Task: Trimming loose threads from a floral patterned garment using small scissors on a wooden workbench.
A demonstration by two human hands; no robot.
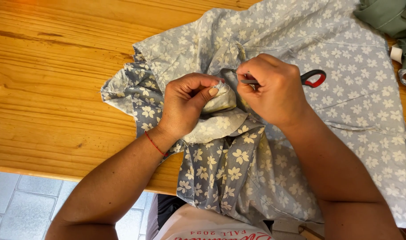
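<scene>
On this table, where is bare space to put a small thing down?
Free: the bare wooden table, from the floral fabric out to the picture's left edge. Crowded: the middle and right, where fabric lies under the left hand and the right hand with scissors; a green cloth fills the top right corner.

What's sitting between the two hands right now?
In the head view, only a bunched fold of the floral fabric lies between the left hand and the right hand, which grips small scissors.
</scene>
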